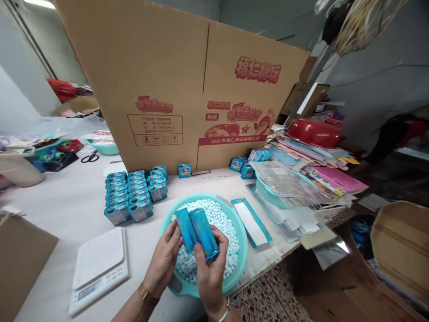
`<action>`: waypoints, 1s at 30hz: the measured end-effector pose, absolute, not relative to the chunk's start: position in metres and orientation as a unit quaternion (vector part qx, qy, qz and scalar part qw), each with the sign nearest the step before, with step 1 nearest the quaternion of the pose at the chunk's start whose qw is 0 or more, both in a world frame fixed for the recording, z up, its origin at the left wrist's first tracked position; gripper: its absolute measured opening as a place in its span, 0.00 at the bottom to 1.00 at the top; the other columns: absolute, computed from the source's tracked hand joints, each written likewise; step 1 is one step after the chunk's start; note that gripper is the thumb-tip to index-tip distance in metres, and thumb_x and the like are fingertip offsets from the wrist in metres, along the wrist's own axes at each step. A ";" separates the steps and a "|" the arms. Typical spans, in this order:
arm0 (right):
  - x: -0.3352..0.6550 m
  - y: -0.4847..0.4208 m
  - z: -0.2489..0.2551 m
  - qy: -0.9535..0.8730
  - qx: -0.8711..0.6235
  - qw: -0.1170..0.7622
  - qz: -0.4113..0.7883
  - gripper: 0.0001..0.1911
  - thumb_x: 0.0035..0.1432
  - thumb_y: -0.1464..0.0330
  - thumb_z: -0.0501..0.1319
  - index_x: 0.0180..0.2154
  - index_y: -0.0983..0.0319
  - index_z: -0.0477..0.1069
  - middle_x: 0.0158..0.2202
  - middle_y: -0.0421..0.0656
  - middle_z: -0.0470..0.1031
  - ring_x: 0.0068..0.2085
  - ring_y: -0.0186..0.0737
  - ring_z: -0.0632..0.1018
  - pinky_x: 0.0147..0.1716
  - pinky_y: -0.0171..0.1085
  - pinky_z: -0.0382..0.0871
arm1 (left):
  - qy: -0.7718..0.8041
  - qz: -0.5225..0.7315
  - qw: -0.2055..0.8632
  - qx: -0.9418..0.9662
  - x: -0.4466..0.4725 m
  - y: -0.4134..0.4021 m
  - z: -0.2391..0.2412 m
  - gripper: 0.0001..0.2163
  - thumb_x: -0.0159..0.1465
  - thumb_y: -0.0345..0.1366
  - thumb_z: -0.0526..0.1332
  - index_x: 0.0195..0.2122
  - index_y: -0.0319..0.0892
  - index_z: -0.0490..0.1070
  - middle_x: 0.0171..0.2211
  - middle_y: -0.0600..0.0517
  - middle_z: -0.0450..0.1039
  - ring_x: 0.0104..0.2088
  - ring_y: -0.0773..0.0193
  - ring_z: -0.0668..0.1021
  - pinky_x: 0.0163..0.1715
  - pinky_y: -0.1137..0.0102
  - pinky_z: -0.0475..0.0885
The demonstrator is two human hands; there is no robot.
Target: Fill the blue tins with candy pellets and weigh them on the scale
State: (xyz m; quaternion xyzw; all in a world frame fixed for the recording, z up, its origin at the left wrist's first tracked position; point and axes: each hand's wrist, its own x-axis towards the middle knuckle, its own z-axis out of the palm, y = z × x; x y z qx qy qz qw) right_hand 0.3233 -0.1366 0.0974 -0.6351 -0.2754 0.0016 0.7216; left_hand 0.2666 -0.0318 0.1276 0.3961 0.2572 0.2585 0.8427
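Observation:
Two narrow blue pieces with yellow specks, which look like small cartons, are held side by side over a turquoise basin (244,268). My left hand (164,255) has its fingers closed at the edge of the left blue carton (185,228). Thumb and fingers of my right hand (212,270) grip the right blue carton (203,230) near its lower end. I cannot tell whether the two are joined. Small pale blue candies (231,243) fill the basin below. Beside it on the right lies a flat blue-edged white strip (252,223).
Rows of blue boxes (129,197) stand left of the basin, a single blue box (184,170) behind it. A white scale (98,264) sits front left. A large cardboard carton (167,58) walls off the back. Stacked sheets and a red basin (313,133) crowd the right.

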 end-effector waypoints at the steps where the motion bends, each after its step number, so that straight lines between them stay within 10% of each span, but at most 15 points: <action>1: 0.323 -0.137 0.096 -0.310 -0.642 0.701 -0.019 0.22 0.65 0.63 0.57 0.58 0.56 0.57 0.58 0.52 0.63 0.59 0.52 0.69 0.55 0.51 0.69 | 0.267 0.250 0.838 0.405 0.264 -0.030 0.128 0.24 0.57 0.45 0.72 0.55 0.47 0.75 0.50 0.47 0.80 0.51 0.53 0.80 0.51 0.66 0.74; 7: 0.323 -0.142 0.105 -0.523 -0.679 0.502 -0.116 0.36 0.64 0.57 0.59 0.68 0.55 0.49 0.64 0.55 0.54 0.65 0.63 0.59 0.60 0.65 0.60 | 0.239 0.149 0.879 0.384 0.237 -0.014 0.145 0.31 0.56 0.61 0.65 0.52 0.43 0.77 0.50 0.43 0.79 0.54 0.46 0.78 0.53 0.59 0.74; 12: 0.324 -0.141 0.126 -0.623 -0.682 0.378 -0.064 0.40 0.62 0.58 0.62 0.69 0.61 0.50 0.65 0.58 0.57 0.67 0.63 0.56 0.63 0.64 0.58 | 0.310 0.188 0.844 0.395 0.235 -0.017 0.149 0.22 0.52 0.44 0.75 0.46 0.42 0.78 0.44 0.47 0.82 0.45 0.52 0.82 0.42 0.68 0.78; 17: 0.359 -0.155 0.122 -0.667 -0.605 0.434 -0.024 0.33 0.63 0.65 0.59 0.67 0.58 0.53 0.61 0.53 0.66 0.65 0.50 0.64 0.62 0.55 0.64 | 0.377 0.242 0.846 0.289 0.237 0.000 0.135 0.11 0.52 0.31 0.70 0.37 0.39 0.77 0.34 0.51 0.83 0.30 0.60 0.83 0.32 0.71 0.79; 24: 0.404 -0.149 0.096 -0.858 -0.481 0.172 0.043 0.16 0.64 0.66 0.60 0.54 0.55 0.71 0.62 0.43 0.70 0.67 0.43 0.62 0.66 0.54 0.52 | 0.381 0.362 0.827 0.203 0.250 0.027 0.121 0.11 0.53 0.27 0.64 0.38 0.42 0.75 0.31 0.56 0.82 0.30 0.65 0.82 0.34 0.73 0.80; 30: 0.389 -0.095 0.070 -0.877 -0.476 0.050 -0.031 0.14 0.65 0.63 0.57 0.48 0.63 0.71 0.60 0.54 0.69 0.66 0.54 0.60 0.65 0.61 0.47 | 0.369 0.410 0.808 0.208 0.262 0.014 0.102 0.12 0.49 0.32 0.69 0.36 0.39 0.75 0.30 0.55 0.81 0.27 0.67 0.80 0.28 0.76 0.78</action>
